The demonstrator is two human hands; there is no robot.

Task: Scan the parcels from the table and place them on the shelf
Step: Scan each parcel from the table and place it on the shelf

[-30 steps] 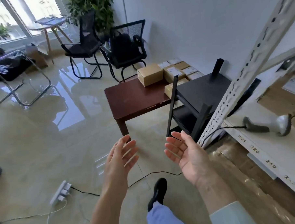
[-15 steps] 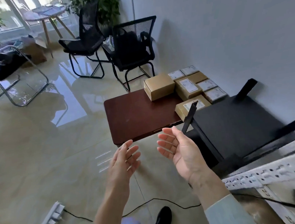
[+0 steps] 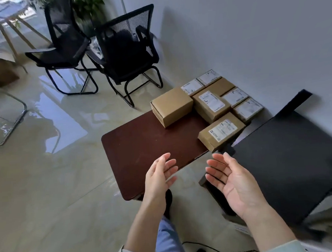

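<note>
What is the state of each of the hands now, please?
Left hand: open, fingers relaxed, holding nothing.
Right hand: open, palm turned up, holding nothing.

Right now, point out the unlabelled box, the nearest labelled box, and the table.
unlabelled box (image 3: 172, 102), head view, plain top face
nearest labelled box (image 3: 222, 130), head view, white label
table (image 3: 143, 146), head view, bare top

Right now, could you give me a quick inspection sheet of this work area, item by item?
Surface: dark brown table, bare at its near end.
Job's things: cardboard parcels clustered at the table's far end by the wall; most show white labels.
Clutter: nothing seen on the table.
Hands: left hand and right hand open, holding nothing, above the table's near edge.
Cables: black cable on the floor.
Surroundings: two black chairs, black stand beside the table, glossy floor.
</note>
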